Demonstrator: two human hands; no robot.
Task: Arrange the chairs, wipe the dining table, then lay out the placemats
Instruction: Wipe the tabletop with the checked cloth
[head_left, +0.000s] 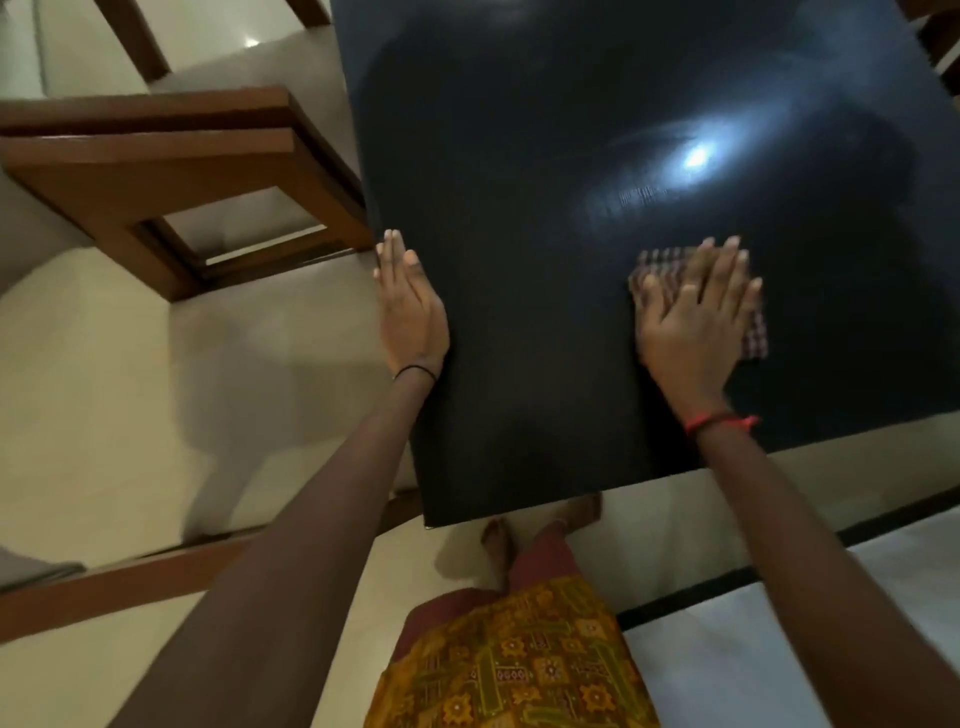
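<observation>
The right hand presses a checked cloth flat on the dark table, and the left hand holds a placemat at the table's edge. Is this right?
Not quite. The left hand holds no placemat: it rests open and flat at the edge of the table, as the head view shows. The right hand does press the cloth flat.

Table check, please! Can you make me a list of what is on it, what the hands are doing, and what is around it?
Surface: dark glossy dining table with a bright glare of light on it.
Job's things: checked cloth lying flat on the table; no placemats seen.
Clutter: nothing seen.
Grippers: left hand flat at the table's left edge; right hand pressing flat on the cloth, fingers spread.
Cables: nothing seen.
Surroundings: wooden chair beside the table's left side, on a pale floor.
</observation>
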